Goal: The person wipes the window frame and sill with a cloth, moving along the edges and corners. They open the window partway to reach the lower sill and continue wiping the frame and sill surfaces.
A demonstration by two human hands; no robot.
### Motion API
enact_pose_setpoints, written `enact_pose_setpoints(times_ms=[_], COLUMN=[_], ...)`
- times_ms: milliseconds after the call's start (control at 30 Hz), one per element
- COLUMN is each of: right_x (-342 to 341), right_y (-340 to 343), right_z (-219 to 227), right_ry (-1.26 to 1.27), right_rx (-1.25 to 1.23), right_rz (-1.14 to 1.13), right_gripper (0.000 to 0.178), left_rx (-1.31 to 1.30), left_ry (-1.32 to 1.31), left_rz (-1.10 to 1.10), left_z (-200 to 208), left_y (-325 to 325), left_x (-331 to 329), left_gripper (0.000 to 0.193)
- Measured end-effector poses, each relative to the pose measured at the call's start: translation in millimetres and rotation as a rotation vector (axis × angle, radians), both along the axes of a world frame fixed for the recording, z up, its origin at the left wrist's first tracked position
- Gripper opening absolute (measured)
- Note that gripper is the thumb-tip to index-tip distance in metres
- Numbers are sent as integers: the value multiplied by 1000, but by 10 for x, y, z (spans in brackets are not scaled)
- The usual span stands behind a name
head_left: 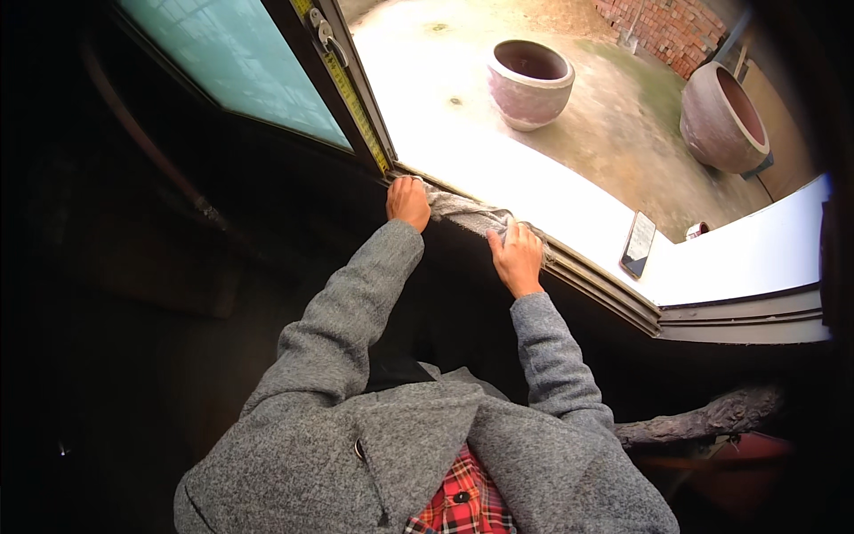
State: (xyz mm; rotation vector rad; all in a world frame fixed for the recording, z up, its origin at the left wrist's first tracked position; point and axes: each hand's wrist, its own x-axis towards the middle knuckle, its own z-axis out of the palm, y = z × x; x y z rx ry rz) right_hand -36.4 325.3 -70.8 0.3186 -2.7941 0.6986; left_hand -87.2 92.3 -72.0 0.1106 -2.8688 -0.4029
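A grey, crumpled cloth (467,212) lies stretched along the window sill track (605,289), gripped at both ends. My left hand (409,203) is closed on its left end, in the corner where the sill meets the upright window frame (351,98). Farther right, my right hand (519,256) holds the other end, fingers curled over the cloth and thumb at its near side. Part of the cloth is hidden beneath the fingers of both hands.
A phone (638,244) rests on the bright ledge right of my right hand. Outside stand two large clay pots (531,86) and a brick stack (667,34). The frame carries a latch (327,37) beside a bluish pane (240,62). A rough branch (712,416) lies at lower right.
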Motion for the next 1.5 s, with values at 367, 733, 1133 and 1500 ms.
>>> enact_pose_setpoints(times_ms=[367, 733, 1133, 1500], right_x=[-334, -709, -47, 35], right_y=[-982, -1678, -2113, -1989], right_z=[-144, -98, 529, 267], right_ry=[11, -276, -736, -888], right_rx=[-74, -400, -1308, -1124], right_rz=[26, 103, 777, 790], right_gripper=[48, 38, 31, 38], left_rx=[61, 442, 1528, 1741], left_ry=[-31, -57, 169, 69], left_rz=[-117, 29, 210, 869], left_z=[-38, -97, 760, 442], left_y=[-150, -357, -1543, -2857], left_x=[-301, -435, 1138, 2261], left_gripper=[18, 33, 27, 40])
